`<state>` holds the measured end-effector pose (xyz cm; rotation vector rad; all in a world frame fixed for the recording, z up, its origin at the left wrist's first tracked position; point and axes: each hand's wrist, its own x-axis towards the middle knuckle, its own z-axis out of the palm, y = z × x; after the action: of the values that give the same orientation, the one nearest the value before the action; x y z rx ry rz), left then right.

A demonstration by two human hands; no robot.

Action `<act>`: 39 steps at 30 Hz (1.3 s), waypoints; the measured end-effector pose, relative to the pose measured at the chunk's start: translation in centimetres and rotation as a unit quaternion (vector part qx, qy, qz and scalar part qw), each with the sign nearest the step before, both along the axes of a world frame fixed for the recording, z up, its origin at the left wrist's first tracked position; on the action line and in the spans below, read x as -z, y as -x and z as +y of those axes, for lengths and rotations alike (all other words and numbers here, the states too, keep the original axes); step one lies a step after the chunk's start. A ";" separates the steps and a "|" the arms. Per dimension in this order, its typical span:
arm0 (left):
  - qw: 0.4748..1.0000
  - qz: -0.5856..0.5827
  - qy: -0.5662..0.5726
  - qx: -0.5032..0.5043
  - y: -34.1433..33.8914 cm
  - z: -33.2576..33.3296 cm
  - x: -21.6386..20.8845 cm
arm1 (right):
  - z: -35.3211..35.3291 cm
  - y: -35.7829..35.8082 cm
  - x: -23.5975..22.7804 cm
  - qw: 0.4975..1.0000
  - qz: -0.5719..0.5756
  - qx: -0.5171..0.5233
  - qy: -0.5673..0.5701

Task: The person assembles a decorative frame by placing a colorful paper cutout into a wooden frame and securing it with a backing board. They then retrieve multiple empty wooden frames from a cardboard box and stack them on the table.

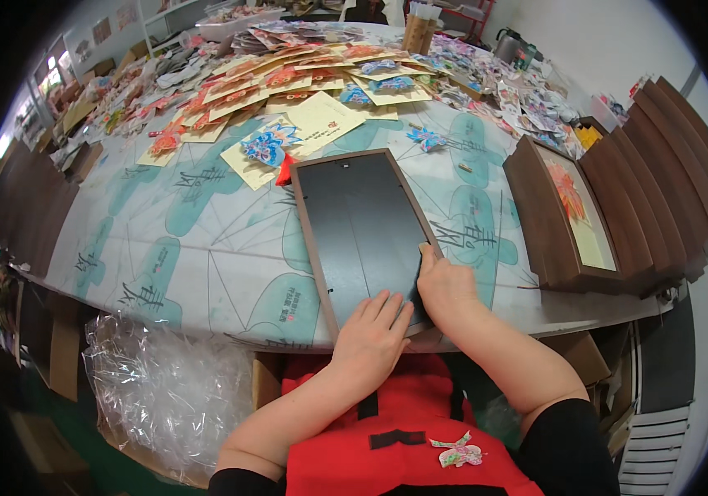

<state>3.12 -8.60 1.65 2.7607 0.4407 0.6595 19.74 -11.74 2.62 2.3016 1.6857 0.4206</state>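
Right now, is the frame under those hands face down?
Face down: the brown frame shows its dark backing board, with small tabs at its edges.

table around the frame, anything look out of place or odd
One blue cutout lies bare on the tablecloth, just right of the far end of the frame, whereas other blue ones nearby sit on cream cards. No damage stands out.

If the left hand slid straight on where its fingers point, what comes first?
Probably the right hand, at the right edge of the frame; the left hand lies on the dark backing, and its exact line is unclear.
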 end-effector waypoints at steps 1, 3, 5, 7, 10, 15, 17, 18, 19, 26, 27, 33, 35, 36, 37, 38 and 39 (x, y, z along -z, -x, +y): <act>1.000 0.028 0.009 -0.002 -0.3 -0.1 -0.5 | 0.0 0.1 0.0 1.000 -0.012 0.001 0.006; 0.996 0.084 0.028 -0.007 -1.1 -0.4 -1.8 | -0.5 -0.3 -0.8 0.998 0.038 -0.049 -0.019; 0.994 0.095 0.049 -0.016 -1.4 -0.4 -2.0 | -1.1 -1.3 -1.0 0.981 0.138 -0.094 -0.095; 0.998 0.060 0.024 -0.017 -1.7 -0.4 -1.5 | -2.0 -2.7 -0.8 0.926 0.285 -0.125 -0.215; 1.000 -0.016 -0.019 0.000 -1.5 -0.1 0.4 | -3.6 -5.4 -2.9 0.857 0.479 -0.111 -0.152; 0.998 -0.018 0.054 0.015 -2.0 0.3 -0.1 | -6.0 -5.8 -4.1 0.909 0.390 -0.146 -0.016; 0.999 -0.009 0.040 0.010 -2.3 0.0 -0.5 | -6.2 -5.4 -4.1 0.920 0.371 -0.126 0.002; 0.999 -0.005 0.032 0.007 -2.4 0.0 -0.6 | -6.2 -5.3 -4.3 0.924 0.362 -0.118 0.015; 0.999 -0.005 0.033 0.006 -2.5 0.0 -0.6 | -6.2 -5.2 -4.4 0.929 0.353 -0.110 0.028; 0.999 -0.007 0.039 0.006 -2.6 0.2 -0.5 | -5.5 -5.3 -4.8 0.921 0.376 -0.082 0.066; 0.999 -0.008 0.039 0.008 -2.6 0.2 -0.5 | -5.3 -5.3 -4.9 0.919 0.380 -0.075 0.078; 0.999 -0.011 0.047 0.005 -2.6 0.1 -0.5 | -4.4 -5.5 -5.5 0.904 0.400 -0.034 0.146; 0.999 -0.013 0.048 0.006 -2.6 0.1 -0.5 | -4.4 -5.4 -5.5 0.900 0.409 -0.019 0.148; 0.999 -0.015 0.048 0.007 -2.6 0.1 -0.6 | -4.5 -5.3 -5.6 0.900 0.412 -0.014 0.142; 0.999 -0.013 0.048 0.007 -2.6 0.1 -0.6 | -4.6 -5.1 -5.5 0.899 0.415 -0.009 0.136; 0.999 -0.011 0.048 0.006 -2.6 0.1 -0.7 | -4.6 -5.0 -5.1 0.909 0.401 -0.026 0.113; 0.999 -0.010 0.047 0.008 -2.6 0.1 -0.8 | -4.6 -4.8 -4.5 0.918 0.385 -0.040 0.088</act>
<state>5.74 -8.49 2.44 2.6633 0.4343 0.6448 24.50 -16.38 7.14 2.4117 2.0214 -0.7041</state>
